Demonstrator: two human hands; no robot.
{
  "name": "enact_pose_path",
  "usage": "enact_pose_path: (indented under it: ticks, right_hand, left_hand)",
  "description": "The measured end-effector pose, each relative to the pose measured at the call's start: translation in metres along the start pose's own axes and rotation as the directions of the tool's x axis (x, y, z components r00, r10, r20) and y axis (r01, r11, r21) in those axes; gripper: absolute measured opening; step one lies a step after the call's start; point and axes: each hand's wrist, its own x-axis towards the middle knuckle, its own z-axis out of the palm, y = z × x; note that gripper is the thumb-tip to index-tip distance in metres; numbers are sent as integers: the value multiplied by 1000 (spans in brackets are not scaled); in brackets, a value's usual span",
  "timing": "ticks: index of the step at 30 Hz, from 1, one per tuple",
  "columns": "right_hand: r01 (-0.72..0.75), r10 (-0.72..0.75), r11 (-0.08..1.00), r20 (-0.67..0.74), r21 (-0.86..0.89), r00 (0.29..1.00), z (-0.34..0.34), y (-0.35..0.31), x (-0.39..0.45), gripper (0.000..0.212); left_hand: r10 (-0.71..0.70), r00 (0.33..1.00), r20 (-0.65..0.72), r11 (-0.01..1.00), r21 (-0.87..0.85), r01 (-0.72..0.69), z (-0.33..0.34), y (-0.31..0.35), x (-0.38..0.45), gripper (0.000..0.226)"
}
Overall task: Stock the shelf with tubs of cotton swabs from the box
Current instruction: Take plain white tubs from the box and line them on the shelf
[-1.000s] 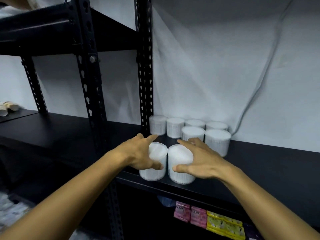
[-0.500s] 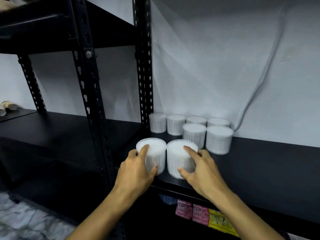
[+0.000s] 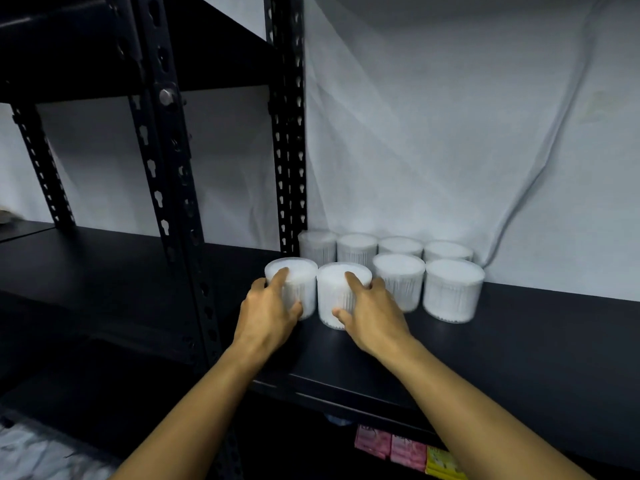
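one head view, close, forward and slightly down onto a black shelf point(image 3: 519, 327)

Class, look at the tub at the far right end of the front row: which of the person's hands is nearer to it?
Right. The right hand grips a tub two places left of the far-right tub; the left hand grips the tub beyond that.

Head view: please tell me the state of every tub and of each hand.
left hand: grips left front tub, upright on shelf
right hand: grips next tub, upright
six other tubs: upright, lidded, untouched
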Motion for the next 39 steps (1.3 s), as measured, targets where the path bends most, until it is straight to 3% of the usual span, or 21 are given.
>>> enact_pose_path:
  ticks: [7,17,39]
  right_hand:
    - [-46,37,972,-44,-230,998,13,-7,32,63]
    - [-142,126,985,-152,-97,980,43,-9,45,65]
    - [-145,111,974,-190,-173,975,49,-3,61,67]
  left_hand:
    - [21,1000,2,999,-31,-21,14,-7,34,67]
    - [16,1000,21,998,-60,-14,25,-10,57,69]
    - [38,998,40,998,-42,-37,36,-10,73,70]
